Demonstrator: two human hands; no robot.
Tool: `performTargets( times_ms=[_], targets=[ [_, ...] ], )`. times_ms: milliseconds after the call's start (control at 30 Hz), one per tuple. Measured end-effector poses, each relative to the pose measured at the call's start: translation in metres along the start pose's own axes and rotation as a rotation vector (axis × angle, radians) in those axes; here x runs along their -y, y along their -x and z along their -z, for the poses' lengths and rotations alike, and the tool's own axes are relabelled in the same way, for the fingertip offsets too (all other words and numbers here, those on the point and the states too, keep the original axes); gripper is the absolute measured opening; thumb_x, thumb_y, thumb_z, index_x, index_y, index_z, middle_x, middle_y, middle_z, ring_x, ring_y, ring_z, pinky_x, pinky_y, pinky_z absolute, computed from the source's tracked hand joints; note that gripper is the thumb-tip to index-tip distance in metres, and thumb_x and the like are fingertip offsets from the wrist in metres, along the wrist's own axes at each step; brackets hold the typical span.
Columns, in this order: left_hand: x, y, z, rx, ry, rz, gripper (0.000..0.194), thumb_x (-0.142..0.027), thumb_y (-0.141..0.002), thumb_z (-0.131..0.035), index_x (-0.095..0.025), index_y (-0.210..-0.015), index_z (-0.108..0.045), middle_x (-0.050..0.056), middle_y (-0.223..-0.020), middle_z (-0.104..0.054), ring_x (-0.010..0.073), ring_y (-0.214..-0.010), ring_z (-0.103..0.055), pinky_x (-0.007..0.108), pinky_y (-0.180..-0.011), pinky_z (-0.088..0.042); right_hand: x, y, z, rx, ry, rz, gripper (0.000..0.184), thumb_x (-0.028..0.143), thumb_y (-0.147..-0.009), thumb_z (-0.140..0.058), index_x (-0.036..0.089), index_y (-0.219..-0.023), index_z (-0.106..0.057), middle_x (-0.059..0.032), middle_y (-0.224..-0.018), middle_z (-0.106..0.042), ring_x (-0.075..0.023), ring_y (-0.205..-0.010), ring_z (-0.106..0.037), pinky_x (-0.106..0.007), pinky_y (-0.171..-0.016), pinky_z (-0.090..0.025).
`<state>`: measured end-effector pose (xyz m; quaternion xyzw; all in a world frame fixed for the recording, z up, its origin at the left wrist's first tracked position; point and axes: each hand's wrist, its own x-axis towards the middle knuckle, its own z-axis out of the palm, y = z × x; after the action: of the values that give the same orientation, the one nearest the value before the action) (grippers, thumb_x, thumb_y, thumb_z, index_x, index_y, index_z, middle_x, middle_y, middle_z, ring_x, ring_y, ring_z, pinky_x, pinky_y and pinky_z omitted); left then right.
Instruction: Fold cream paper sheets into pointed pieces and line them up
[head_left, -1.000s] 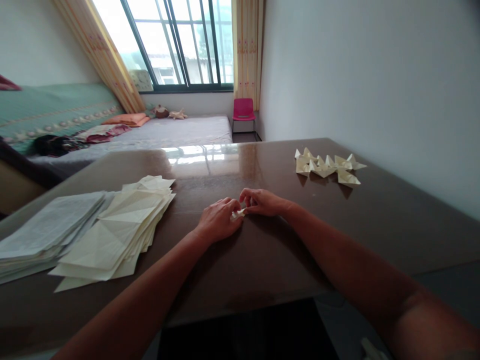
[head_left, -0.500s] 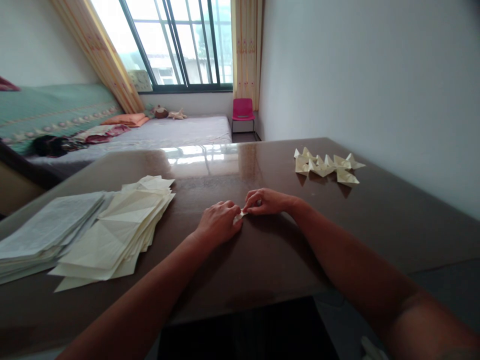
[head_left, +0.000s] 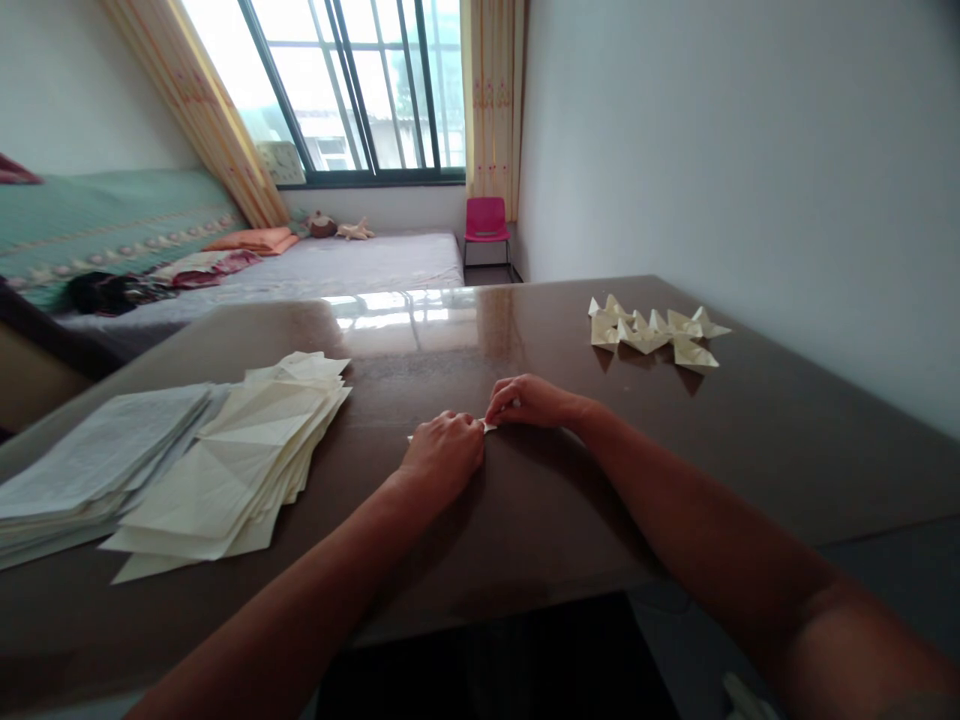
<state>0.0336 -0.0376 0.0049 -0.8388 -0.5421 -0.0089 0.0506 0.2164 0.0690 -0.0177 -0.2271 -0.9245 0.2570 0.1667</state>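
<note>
My left hand (head_left: 450,442) lies over a small piece of cream folded paper (head_left: 490,427) and presses it to the brown table. Most of the paper is hidden under that hand; a bit shows between my two hands and a thin tip pokes out on the left. With fingertips pinched together, my right hand (head_left: 525,402) grips the paper's right end. Farther off to the right stands a group of pointed folded paper shapes (head_left: 649,330). A pile of creased cream sheets (head_left: 247,430) lies to the left of my left arm.
A stack of greyish-white sheets (head_left: 105,440) sits at the table's left, partly beside the cream pile. The glossy brown table (head_left: 555,520) meets a white wall (head_left: 712,150) on the right. Beyond it are a bed (head_left: 375,260) and a pink chair (head_left: 486,220).
My left hand has shifted slightly and flattened over the paper, so less shows between the hands and a tip appears at left. My right hand stays nearly in place.
</note>
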Motion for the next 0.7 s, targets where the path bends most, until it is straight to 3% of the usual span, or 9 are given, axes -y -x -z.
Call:
performTargets(
  times_ms=[467,700],
  targets=[
    [0.006,-0.001,0.004,0.013,0.01,0.049,0.025,-0.021,-0.088,-0.04,-0.016,-0.086,-0.065,0.009,-0.087,-0.069,0.0232,-0.081,-0.066,0.031,-0.07,-0.048,0.006,-0.001,-0.001,-0.034,0.116,0.051,0.02,0.028,-0.087,-0.058,0.027,-0.1,-0.073,-0.0016,-0.095,-0.068,-0.0127,-0.08,-0.062,-0.022,-0.073,-0.041],
    [0.013,-0.002,0.002,0.005,0.022,0.032,0.025,-0.02,-0.088,-0.04,-0.016,-0.08,-0.064,0.008,-0.085,-0.069,0.0223,-0.079,-0.065,0.031,-0.069,-0.046,0.013,-0.006,-0.006,-0.088,0.271,0.098,0.016,0.027,-0.086,-0.057,0.024,-0.09,-0.072,-0.0024,-0.093,-0.067,-0.0146,-0.087,-0.059,-0.023,-0.074,-0.038]
  ],
)
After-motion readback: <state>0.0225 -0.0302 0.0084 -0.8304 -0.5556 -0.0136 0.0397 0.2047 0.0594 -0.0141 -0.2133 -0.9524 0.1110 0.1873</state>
